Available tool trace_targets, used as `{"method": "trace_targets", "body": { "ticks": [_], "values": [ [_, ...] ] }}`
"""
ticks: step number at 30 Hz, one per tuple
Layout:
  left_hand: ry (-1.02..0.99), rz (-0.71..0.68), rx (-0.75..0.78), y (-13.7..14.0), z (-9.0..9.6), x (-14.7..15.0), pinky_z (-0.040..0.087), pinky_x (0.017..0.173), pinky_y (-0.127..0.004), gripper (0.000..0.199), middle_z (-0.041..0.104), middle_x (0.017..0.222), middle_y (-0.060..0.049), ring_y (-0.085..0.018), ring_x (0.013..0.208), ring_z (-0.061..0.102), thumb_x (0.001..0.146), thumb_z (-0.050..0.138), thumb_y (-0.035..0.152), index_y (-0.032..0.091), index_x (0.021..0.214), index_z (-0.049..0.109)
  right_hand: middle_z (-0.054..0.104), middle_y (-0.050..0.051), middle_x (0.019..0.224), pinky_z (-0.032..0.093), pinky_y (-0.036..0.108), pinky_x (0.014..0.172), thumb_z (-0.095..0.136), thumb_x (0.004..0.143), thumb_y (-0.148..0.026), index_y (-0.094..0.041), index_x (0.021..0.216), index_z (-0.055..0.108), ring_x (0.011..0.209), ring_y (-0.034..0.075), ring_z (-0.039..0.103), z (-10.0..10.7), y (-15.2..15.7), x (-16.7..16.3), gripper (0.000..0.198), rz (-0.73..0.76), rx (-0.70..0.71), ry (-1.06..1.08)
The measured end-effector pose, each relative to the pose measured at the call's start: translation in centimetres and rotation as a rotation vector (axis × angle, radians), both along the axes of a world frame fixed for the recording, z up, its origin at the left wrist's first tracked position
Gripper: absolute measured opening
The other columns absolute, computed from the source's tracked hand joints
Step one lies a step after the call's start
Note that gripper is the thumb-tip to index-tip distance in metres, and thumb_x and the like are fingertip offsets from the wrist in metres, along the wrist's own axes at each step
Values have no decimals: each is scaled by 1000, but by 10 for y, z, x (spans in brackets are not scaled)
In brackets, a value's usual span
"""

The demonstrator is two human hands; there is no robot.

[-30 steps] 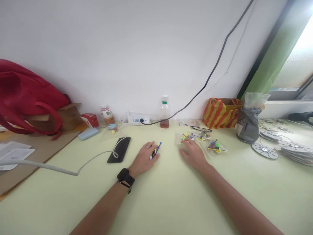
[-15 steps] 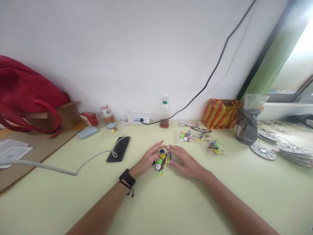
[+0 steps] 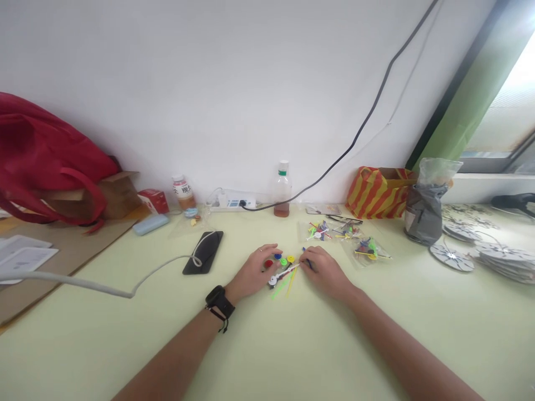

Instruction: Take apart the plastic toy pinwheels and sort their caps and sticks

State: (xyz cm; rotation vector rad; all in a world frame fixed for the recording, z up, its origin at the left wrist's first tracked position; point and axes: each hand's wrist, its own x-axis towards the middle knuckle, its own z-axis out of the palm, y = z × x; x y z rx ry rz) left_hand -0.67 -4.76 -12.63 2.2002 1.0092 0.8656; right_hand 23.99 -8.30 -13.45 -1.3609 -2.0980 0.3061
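Five small round plastic pieces lie at the centre of the frame on the pale counter (image 3: 259, 345): a red disc (image 3: 268, 263), a blue disc (image 3: 277, 256), a green disc (image 3: 283, 262), a yellow disc (image 3: 291, 258) and a white disc (image 3: 273, 280) nearer the person. A green stick (image 3: 280, 289) and a yellow stick (image 3: 291, 283) slant below them.

On the right side of this little heap, the right hand (image 3: 326, 270) has thumb and forefinger pinched together on the tip of a white stick (image 3: 287, 271); a blue piece (image 3: 308, 263) shows beneath those fingers. The left hand (image 3: 252, 271) curves round the other side, fingers apart, right by the red disc; I cannot tell whether they touch it.

Left of centre sits a black phone (image 3: 209, 253); bagged coloured pieces (image 3: 370, 250) lie right of centre.
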Motion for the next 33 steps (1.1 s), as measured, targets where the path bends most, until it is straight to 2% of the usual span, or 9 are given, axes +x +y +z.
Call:
{"method": "trace_targets", "body": {
  "ticks": [2, 4, 8, 14, 20, 22, 26, 30, 33],
  "values": [
    [40, -16, 6, -4, 3, -1, 43, 115, -44, 34, 55, 148, -9, -28, 138, 50, 97, 59, 41, 26, 127, 67, 69, 6, 97, 48, 38, 87, 57, 93, -14, -22, 94, 69, 98, 24, 60, 0, -2, -1, 14, 9, 11, 17],
    [111, -66, 26, -7, 5, -2, 45, 113, -44, 47, 49, 153, -9, -29, 143, 44, 93, 65, 48, 28, 135, 62, 69, 6, 101, 47, 38, 88, 60, 93, -15, -24, 100, 69, 100, 24, 59, 1, -4, -3, 15, 73, 19, 26],
    [221, -124, 109, -6, 1, -4, 35, 120, -51, 72, 45, 157, -10, -34, 147, 36, 78, 78, 57, 28, 141, 58, 69, 4, 101, 47, 38, 88, 60, 94, -16, -26, 101, 70, 99, 23, 59, -2, -5, -9, 15, 164, 20, 22],
    [117, -29, 105, 1, -8, -2, 41, 116, -49, 51, 53, 149, -10, -29, 141, 44, 89, 71, 49, 28, 134, 62, 66, 5, 97, 46, 37, 85, 54, 94, -11, -23, 94, 64, 94, 22, 60, -10, -2, -13, 15, 102, 38, 89],
    [24, 123, 143, 0, 0, -5, 44, 107, -44, 27, 65, 125, -6, -25, 122, 55, 95, 62, 35, 28, 122, 65, 65, 5, 94, 45, 37, 85, 50, 94, -11, -22, 93, 59, 91, 22, 58, -8, -7, -14, 15, 76, 57, 82],
    [9, 143, 156, -2, 5, -8, 46, 101, -42, 20, 66, 113, -4, -24, 110, 58, 93, 61, 25, 26, 113, 66, 66, 4, 92, 44, 37, 84, 51, 93, -11, -22, 92, 59, 89, 21, 58, -8, -6, -11, 14, 60, 47, 84],
    [84, 48, 153, -6, 14, -15, 46, 94, -39, 20, 66, 101, -1, -23, 100, 58, 80, 61, 9, 24, 93, 64, 66, 4, 89, 44, 37, 84, 52, 91, -12, -22, 89, 59, 88, 22, 58, -11, 1, 1, 13, -3, 33, 54],
    [93, 53, 132, -5, 14, -16, 46, 93, -40, 8, 66, 99, -3, -24, 99, 58, 88, 60, 19, 23, 91, 66, 66, 5, 91, 45, 39, 85, 50, 92, -14, -22, 89, 58, 91, 24, 58, -7, 3, 12, 12, -35, 47, 94],
    [72, 73, 132, -1, 10, -14, 46, 95, -41, 10, 67, 102, -4, -24, 101, 58, 92, 61, 29, 23, 94, 68, 66, 5, 92, 46, 39, 85, 49, 92, -14, -23, 90, 58, 91, 23, 59, 4, -5, 14, 12, 23, 32, 135]
  ]
}}
